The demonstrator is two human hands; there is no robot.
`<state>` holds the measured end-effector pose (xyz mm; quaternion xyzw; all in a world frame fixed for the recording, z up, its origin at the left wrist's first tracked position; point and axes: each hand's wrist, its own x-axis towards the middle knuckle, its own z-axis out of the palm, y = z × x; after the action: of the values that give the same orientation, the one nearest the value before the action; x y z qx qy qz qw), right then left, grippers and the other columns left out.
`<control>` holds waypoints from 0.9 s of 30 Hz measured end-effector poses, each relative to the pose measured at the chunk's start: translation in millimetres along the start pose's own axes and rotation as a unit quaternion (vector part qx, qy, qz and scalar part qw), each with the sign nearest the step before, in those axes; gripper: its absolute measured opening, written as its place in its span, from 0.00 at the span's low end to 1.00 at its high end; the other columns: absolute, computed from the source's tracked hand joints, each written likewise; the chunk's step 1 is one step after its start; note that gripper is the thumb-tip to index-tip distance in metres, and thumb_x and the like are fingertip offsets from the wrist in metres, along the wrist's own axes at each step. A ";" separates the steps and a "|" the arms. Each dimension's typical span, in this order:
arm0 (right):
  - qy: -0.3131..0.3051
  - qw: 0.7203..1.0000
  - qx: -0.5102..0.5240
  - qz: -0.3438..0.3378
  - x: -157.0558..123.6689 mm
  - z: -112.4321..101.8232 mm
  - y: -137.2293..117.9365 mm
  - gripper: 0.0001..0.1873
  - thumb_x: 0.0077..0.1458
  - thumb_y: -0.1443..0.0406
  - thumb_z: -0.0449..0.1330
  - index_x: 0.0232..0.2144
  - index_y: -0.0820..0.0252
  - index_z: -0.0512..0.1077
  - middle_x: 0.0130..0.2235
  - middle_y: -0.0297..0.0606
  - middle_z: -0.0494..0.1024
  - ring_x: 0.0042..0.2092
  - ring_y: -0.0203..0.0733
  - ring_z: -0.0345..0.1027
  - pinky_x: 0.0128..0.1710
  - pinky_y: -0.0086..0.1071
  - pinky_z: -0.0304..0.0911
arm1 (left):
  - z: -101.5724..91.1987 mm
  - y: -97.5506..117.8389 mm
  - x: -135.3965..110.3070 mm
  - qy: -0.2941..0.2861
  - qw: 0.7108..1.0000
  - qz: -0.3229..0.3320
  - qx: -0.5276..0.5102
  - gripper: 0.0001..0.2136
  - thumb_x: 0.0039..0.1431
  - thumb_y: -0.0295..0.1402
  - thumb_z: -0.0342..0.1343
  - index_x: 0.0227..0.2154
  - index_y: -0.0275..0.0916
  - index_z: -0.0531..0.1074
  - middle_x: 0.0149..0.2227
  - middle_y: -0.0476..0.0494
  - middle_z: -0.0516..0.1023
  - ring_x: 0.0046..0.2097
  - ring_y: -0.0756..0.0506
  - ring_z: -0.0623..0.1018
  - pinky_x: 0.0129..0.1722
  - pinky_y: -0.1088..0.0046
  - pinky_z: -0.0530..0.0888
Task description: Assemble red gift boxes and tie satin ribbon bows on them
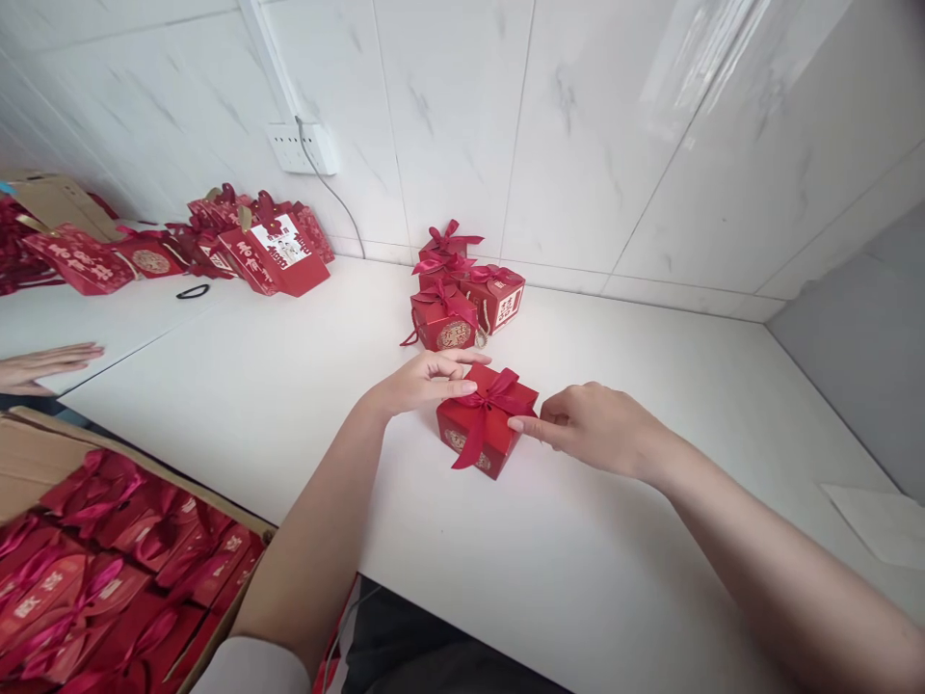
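Observation:
A red gift box (479,434) with a gold round print on its side stands on the white table. A dark pink ribbon (491,400) is tied in a bow on its lid, one tail hanging down the front. My left hand (419,381) grips the box's far left corner, thumb on the lid and a finger stretched behind it. From the right, my right hand (596,424) holds the box's side. Its thumb presses near the front right edge and its other fingers are curled, partly hidden.
Behind, several ribboned gift boxes (444,318) cluster near the tiled wall. More red boxes (289,255) stand at the back left, near a black loop (193,291). A cardboard carton (238,598) full of red boxes is at lower left. Another person's hand (50,366) rests at the left.

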<state>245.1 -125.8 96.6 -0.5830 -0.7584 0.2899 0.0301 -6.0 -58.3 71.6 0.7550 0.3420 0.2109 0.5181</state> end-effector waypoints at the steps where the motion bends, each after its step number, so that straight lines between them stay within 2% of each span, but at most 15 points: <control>1: -0.024 0.999 0.035 -0.009 0.3 -0.5 1.4 0.30 0.56 0.40 0.52 0.21 0.57 0.70 0.24 0.36 0.74 0.26 0.40 0.66 0.25 0.33 0.58 | 0.0 0.1 0.1 -0.001 1.000 -0.001 -0.001 0.21 0.58 0.43 0.58 0.18 0.35 0.62 0.64 0.41 0.64 0.59 0.36 0.69 0.58 0.56 0.62; 5: -0.111 0.973 0.189 -0.065 2.2 -6.0 11.5 0.24 0.54 0.43 0.58 0.25 0.58 0.71 0.28 0.35 0.76 0.30 0.39 0.70 0.30 0.30 0.63 | 0.4 0.2 0.3 -0.002 1.000 0.005 -0.008 0.21 0.59 0.43 0.58 0.17 0.35 0.63 0.63 0.41 0.65 0.59 0.37 0.69 0.58 0.56 0.62; 9: -0.105 0.987 0.123 0.013 6.5 -10.8 19.9 0.27 0.52 0.41 0.58 0.27 0.59 0.73 0.28 0.37 0.78 0.27 0.39 0.71 0.29 0.31 0.63 | 0.8 0.9 -0.1 0.001 1.000 -0.005 -0.013 0.20 0.58 0.45 0.58 0.18 0.35 0.65 0.63 0.41 0.64 0.59 0.36 0.69 0.58 0.56 0.63; 11: -0.131 0.984 0.120 0.031 11.6 -11.2 23.6 0.28 0.52 0.40 0.58 0.31 0.60 0.74 0.28 0.38 0.78 0.24 0.38 0.70 0.29 0.32 0.63 | 0.9 1.4 -0.2 0.000 1.000 -0.004 -0.017 0.20 0.58 0.45 0.58 0.18 0.35 0.67 0.63 0.41 0.65 0.59 0.36 0.69 0.58 0.57 0.64; 15: -0.249 0.945 0.204 -0.056 22.6 -11.3 32.9 0.27 0.53 0.43 0.60 0.35 0.62 0.75 0.18 0.32 0.71 0.17 0.32 0.58 0.22 0.28 0.56 | 0.6 1.6 0.0 -0.005 1.000 -0.009 -0.026 0.20 0.58 0.46 0.58 0.18 0.35 0.67 0.63 0.41 0.64 0.57 0.36 0.71 0.55 0.58 0.67; 17: -0.251 0.938 0.222 -0.088 23.4 -13.5 37.2 0.26 0.54 0.44 0.60 0.34 0.63 0.77 0.13 0.27 0.64 0.16 0.29 0.52 0.19 0.26 0.50 | 0.3 1.6 0.2 -0.002 1.000 -0.008 -0.021 0.21 0.58 0.46 0.58 0.18 0.35 0.67 0.63 0.41 0.65 0.57 0.37 0.72 0.55 0.58 0.66; 20: -0.267 0.934 0.211 -0.114 16.1 -20.4 40.0 0.25 0.57 0.47 0.58 0.33 0.63 0.79 0.13 0.24 0.57 0.16 0.29 0.50 0.19 0.26 0.48 | 0.7 2.3 0.9 -0.006 1.000 0.000 0.002 0.21 0.59 0.46 0.57 0.17 0.35 0.66 0.62 0.41 0.66 0.56 0.38 0.72 0.58 0.57 0.64; 24: -0.325 0.922 0.166 -0.132 3.0 -28.5 35.5 0.22 0.60 0.50 0.57 0.35 0.63 0.80 0.15 0.25 0.57 0.16 0.28 0.52 0.20 0.26 0.49 | 3.2 5.0 1.8 -0.040 0.999 0.013 0.034 0.20 0.59 0.44 0.58 0.18 0.35 0.65 0.61 0.41 0.68 0.57 0.39 0.71 0.60 0.56 0.62; 27: -0.317 0.928 0.157 -0.120 0.1 -28.4 29.5 0.24 0.59 0.47 0.58 0.38 0.61 0.80 0.18 0.27 0.63 0.17 0.28 0.54 0.21 0.27 0.51 | 4.6 7.3 1.4 -0.041 0.998 0.024 0.048 0.18 0.57 0.41 0.60 0.19 0.36 0.65 0.60 0.40 0.69 0.60 0.37 0.68 0.61 0.55 0.61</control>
<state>281.5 -109.7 106.2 -0.3531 -0.7376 0.5690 -0.0865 0.2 -61.8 76.6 0.7954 0.3116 0.1751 0.4894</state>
